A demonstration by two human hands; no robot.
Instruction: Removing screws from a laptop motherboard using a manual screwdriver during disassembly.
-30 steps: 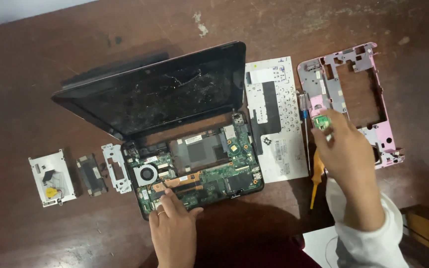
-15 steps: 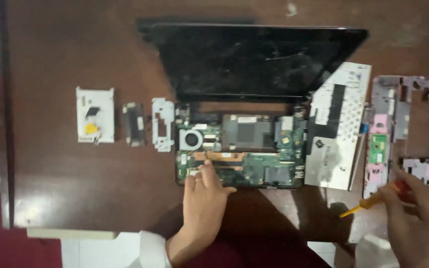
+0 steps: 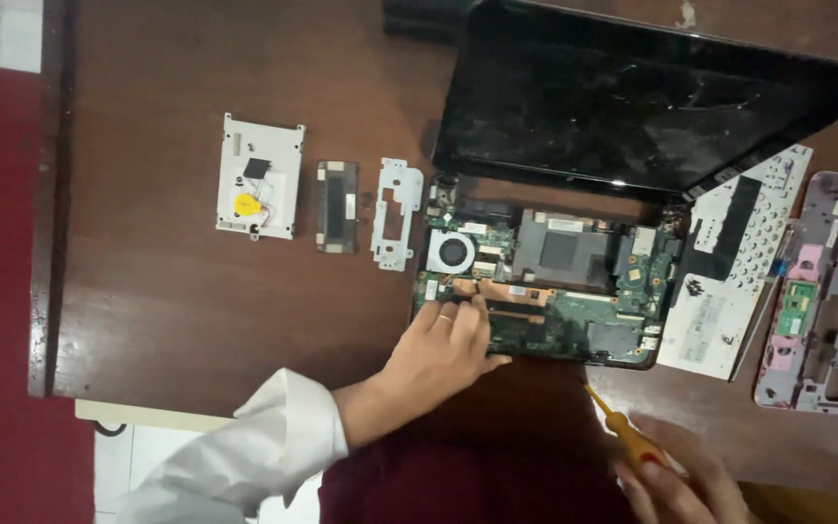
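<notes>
Table [image 3: 196, 311]: dark brown wood, fills most of the view; its left edge runs down at 9 o'clock.

Laptop [image 3: 574, 281]: opened and stripped, right of centre. Black screen [image 3: 632, 107], dusty and scratched, leans back toward 12 o'clock. Base lies open with the green circuit board [image 3: 574, 325] exposed, a round fan [image 3: 453, 252] at its 10 o'clock corner, a grey metal plate [image 3: 560, 250] in the middle, and a copper heat pipe [image 3: 501, 291] running across.

Keyboard [image 3: 734, 272]: removed, underside up, white with a black panel, just beside the base at 3 o'clock, tilted.

Pink frame [image 3: 821, 301]: laptop top cover, pink and grey, at the far 3 o'clock edge, beside the keyboard.

White plate [image 3: 260, 177]: rectangular, carrying a yellow disc and a small black patch, at 10 o'clock, well apart from the laptop.

White bracket [image 3: 397, 213]: narrow, with cut-outs, just beside the base's left side.

Dark module [image 3: 337, 206]: small, narrow, between the white plate and the bracket.

Left hand [image 3: 443, 349]: white sleeve, comes in from 7 o'clock; palm down, fingers loosely together, fingertips resting on the board's near left corner. It holds nothing that can be seen.

Right hand [image 3: 681, 485]: at 5 o'clock, partly cut by the frame, closed around the screwdriver.

Screwdriver [image 3: 623, 432]: orange handle, yellow shaft pointing toward 11 o'clock at the base's near edge; whether the tip touches the base cannot be told.
</notes>
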